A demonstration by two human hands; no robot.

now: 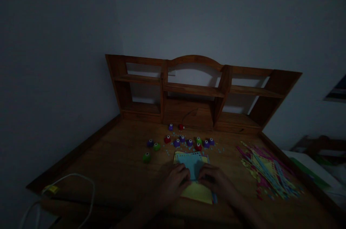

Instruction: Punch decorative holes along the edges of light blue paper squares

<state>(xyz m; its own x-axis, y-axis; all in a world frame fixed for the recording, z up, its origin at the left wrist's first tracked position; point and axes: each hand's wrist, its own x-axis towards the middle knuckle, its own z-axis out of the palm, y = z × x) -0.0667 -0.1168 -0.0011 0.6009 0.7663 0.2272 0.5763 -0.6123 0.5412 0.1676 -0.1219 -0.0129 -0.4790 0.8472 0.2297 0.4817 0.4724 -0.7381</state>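
Note:
A light-blue sheet of paper (pixel 190 161) with small cut-outs along its top edge lies over a stack of yellow paper (pixel 197 192). My left hand (pixel 177 179) pinches the blue sheet near its lower left corner, fingers curled. On the opposite side, my right hand (pixel 213 178) grips its lower right edge, thumb and fingers together. Both hands rest low over the yellow stack. Just beyond the paper stand several small craft punches, among them a purple punch (pixel 176 143), a red punch (pixel 198 147) and a green punch (pixel 146 157). The dim light hides finger detail.
Tiny blue paper bits (pixel 189 148) are scattered around the punches. A heap of coloured paper strips (pixel 267 171) lies on the right of the wooden desk (pixel 113 164). Wooden shelves (pixel 193 88) rise at the back. A white cable (pixel 93 189) loops at the left front.

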